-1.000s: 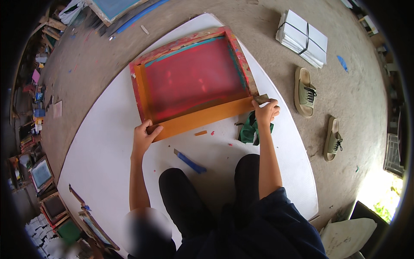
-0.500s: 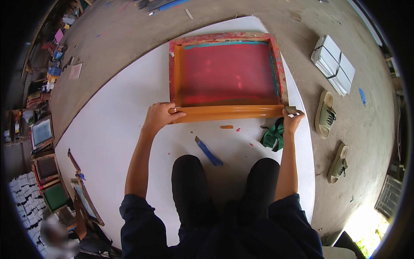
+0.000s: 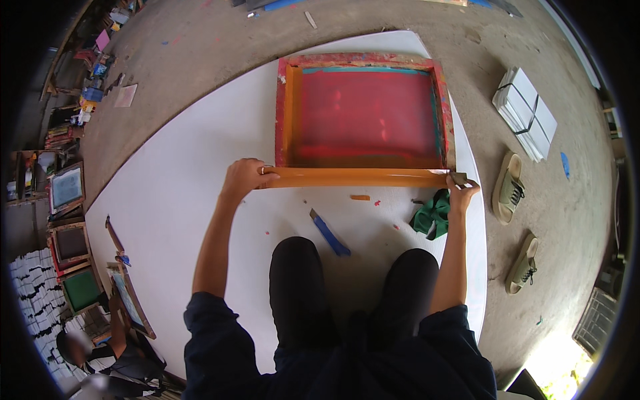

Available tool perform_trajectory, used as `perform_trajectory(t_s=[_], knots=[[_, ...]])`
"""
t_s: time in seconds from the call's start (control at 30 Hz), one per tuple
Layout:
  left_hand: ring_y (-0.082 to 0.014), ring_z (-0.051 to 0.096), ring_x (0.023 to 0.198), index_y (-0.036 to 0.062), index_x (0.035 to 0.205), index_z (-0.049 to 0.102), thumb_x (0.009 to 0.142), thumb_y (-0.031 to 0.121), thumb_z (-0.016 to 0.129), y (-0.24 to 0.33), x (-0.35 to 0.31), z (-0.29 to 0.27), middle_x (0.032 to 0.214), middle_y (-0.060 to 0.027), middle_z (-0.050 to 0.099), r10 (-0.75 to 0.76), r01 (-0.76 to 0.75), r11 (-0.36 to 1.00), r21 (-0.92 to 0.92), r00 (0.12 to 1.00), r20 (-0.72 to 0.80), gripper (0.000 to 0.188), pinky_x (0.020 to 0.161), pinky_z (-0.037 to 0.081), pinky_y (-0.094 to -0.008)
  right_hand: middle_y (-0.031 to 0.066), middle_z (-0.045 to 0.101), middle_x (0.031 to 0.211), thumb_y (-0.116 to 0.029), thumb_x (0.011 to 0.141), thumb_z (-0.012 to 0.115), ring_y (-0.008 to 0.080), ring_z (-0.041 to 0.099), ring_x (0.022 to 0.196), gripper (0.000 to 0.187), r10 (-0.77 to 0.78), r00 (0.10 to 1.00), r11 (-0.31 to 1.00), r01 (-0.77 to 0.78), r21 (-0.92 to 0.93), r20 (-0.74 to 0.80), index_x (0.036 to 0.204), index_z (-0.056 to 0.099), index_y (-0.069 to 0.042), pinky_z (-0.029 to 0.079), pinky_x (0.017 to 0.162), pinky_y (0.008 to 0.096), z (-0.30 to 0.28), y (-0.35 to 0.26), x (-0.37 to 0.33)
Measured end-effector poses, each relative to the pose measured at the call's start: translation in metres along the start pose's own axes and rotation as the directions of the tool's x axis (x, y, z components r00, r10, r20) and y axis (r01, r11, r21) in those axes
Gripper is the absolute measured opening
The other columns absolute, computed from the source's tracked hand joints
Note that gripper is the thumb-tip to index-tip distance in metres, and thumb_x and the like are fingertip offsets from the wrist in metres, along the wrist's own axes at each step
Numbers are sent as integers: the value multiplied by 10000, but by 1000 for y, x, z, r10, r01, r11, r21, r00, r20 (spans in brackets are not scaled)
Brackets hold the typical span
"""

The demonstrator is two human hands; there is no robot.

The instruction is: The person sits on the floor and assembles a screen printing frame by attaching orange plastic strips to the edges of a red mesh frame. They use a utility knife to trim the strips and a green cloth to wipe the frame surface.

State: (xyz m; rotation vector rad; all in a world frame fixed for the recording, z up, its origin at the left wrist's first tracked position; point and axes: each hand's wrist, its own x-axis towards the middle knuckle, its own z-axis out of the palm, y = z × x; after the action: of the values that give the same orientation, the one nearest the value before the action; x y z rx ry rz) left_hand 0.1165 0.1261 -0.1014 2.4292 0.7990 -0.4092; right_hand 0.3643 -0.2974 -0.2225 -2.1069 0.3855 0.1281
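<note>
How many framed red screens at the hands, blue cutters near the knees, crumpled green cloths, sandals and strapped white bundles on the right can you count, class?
Framed red screen: 1
Blue cutter: 1
Green cloth: 1
Sandals: 2
Strapped white bundle: 1
Total: 6

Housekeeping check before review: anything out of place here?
Slightly untidy: an orange scrap and red bits litter the white surface below the red-edged frame. A blue cutter lies loose near the left knee, blade apparently exposed, which seems a careless spot for it.
</note>
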Motion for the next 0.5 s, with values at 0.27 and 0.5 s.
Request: perform_trajectory(t_s=[0.27,0.5], knots=[[-277,651,878,-7,1029,642,691,377,753,-12,18,25,938,-170,660,8,1,987,158,998,-55,524,773,502,-373,200,550,1112,-179,703,777,331,566,1041,641,-20,998,1000,21,18,-52,1138,311,-108,421,890,417,3,-5,-9],[-268,650,857,20,932,690,681,396,754,-6,21,29,945,-128,665,-5,7,998,-63,999,39,456,762,502,-369,171,537,1067,-145,678,793,307,592,993,643,-149,984,981,159,107,-92,1117,326,-95,455,834,404,9,-5,20]])
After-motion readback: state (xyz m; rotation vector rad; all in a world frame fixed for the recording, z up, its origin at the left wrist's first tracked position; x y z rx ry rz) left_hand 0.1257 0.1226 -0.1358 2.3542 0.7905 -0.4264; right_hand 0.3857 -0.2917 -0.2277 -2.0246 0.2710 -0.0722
